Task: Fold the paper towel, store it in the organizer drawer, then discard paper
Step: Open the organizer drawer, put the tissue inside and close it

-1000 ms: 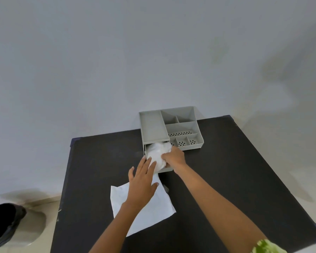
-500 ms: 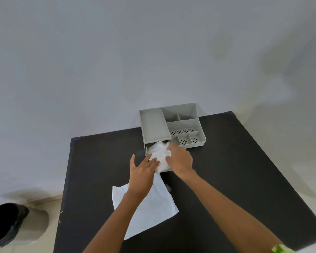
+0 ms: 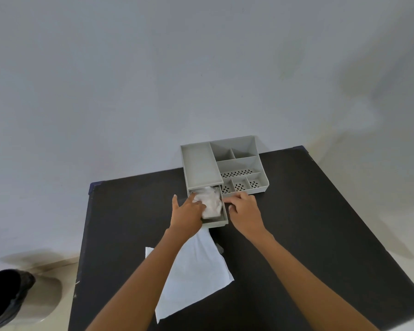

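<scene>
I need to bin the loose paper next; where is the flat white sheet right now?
The flat white sheet lies on the black table, just in front of the open organizer drawer, partly under the left forearm.

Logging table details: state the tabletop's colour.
Black tabletop, matte; head view shows it.

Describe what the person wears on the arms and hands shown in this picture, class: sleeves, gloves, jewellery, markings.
Both forearms are bare right down to the bottom edge of the picture, with no sleeve in view. The left hand and right hand wear no gloves, and no ring, watch, bracelet or marking can be made out on either.
</scene>
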